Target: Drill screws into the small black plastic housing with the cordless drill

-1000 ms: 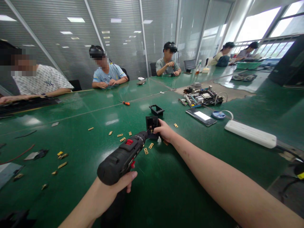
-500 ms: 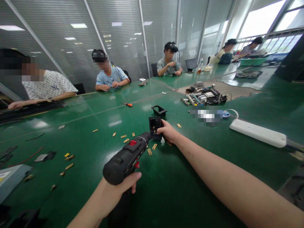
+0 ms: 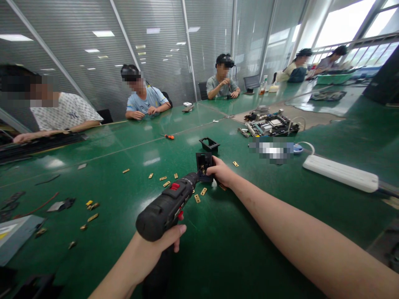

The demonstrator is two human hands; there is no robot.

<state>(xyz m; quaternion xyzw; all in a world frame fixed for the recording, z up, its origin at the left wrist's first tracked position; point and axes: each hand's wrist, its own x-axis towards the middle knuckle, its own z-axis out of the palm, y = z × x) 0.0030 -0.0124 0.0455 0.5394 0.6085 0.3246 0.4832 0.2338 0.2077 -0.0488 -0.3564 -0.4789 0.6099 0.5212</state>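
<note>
My left hand (image 3: 162, 246) is wrapped round the grip of a black cordless drill (image 3: 166, 207) with red switches. The drill points away to the right, its chuck close against a small black plastic housing (image 3: 204, 161). My right hand (image 3: 222, 172) pinches that housing from its right side, thumb at the front, and keeps it tilted up over the table. Brassy metal parts show inside it; the drill's tip there is too small to make out. Around the housing lie several small brass plates (image 3: 197, 198) with holes. A black plastic frame (image 3: 209, 145) sits just behind it.
A green table (image 3: 249, 245) spreads all round. Beyond my right hand are a circuit board (image 3: 271, 124) and a white power strip (image 3: 341, 173). An orange screwdriver (image 3: 169, 137) lies farther back. Metal scraps and a grey box (image 3: 18, 238) are at left. Several people sit across the table.
Almost nothing differs. The whole view has shifted very slightly, while the drill and the black housing keep the same position against each other.
</note>
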